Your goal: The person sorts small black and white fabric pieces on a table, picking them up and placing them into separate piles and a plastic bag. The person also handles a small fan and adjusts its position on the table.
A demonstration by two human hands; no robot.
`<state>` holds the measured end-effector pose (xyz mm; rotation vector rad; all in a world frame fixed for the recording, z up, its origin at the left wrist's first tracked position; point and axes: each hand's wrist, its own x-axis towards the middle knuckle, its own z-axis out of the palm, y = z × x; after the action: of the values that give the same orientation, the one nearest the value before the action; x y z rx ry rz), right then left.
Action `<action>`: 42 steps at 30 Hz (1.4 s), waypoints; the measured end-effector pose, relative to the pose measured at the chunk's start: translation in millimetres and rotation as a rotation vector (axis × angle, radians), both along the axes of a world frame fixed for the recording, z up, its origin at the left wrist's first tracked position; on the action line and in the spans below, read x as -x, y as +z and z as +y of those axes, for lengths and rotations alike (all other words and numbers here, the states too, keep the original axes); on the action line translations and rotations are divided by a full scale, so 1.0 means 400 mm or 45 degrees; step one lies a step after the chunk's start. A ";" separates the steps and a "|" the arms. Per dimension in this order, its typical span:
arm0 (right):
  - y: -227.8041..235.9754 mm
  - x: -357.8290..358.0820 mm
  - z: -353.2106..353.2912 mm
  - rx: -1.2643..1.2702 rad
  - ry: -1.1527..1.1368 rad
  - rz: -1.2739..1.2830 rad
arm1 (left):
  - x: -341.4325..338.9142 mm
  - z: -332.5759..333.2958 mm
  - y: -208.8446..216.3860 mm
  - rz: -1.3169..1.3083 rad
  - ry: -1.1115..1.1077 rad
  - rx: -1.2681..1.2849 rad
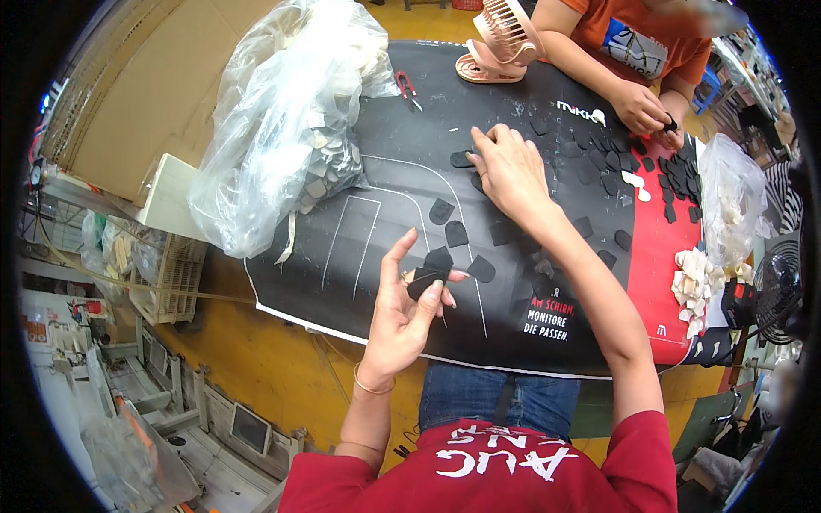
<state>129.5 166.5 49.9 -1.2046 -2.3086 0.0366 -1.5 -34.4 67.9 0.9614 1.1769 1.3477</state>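
Note:
My left hand (402, 316) is closed on a few small black fabric patches (438, 260), pinched between thumb and fingers, with the index finger pointing up. A thread or strip hangs below them. My right hand (513, 171) reaches out over the black mat (393, 256), palm down, thumb and index finger apart. At its thumb tip lies a flat black patch (462, 160), and another patch is partly hidden under the hand. Between my hands, more loose patches, such as a rounded one (457, 232), lie on the mat.
A clear plastic bag (282, 111) of patches stands at the left, near red snips (406, 85). Beyond is a pink fan (505, 43). A co-worker's hands (654, 111) hold a black piece above scattered patches (680, 179). Cream pieces (694, 286) are heaped at the right edge.

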 end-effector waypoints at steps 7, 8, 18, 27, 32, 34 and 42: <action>0.093 -0.095 -0.170 1.273 0.623 0.560 | -0.021 0.019 -0.009 -0.001 -0.037 -0.037; 0.102 -0.105 -0.187 1.262 0.661 0.549 | -0.024 0.021 -0.013 0.013 -0.027 -0.024; 0.070 0.006 -0.036 0.812 0.432 0.765 | -0.017 0.009 -0.064 0.060 0.295 -0.149; 0.021 -0.022 -0.098 1.199 0.534 0.489 | -0.013 -0.001 -0.032 -0.046 0.364 -0.128; 0.089 -0.080 -0.197 1.453 0.650 0.831 | -0.022 0.019 -0.034 0.030 0.298 -0.191; 0.104 -0.083 -0.208 1.292 0.595 0.765 | -0.029 0.017 -0.037 0.137 0.309 -0.203; 0.064 -0.021 -0.233 1.016 0.572 0.648 | 0.023 0.000 -0.053 1.404 0.547 -0.833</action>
<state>138.1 73.1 75.4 -0.8123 -2.0705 1.3578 -10.8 -34.3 46.6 2.1879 1.8546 1.6109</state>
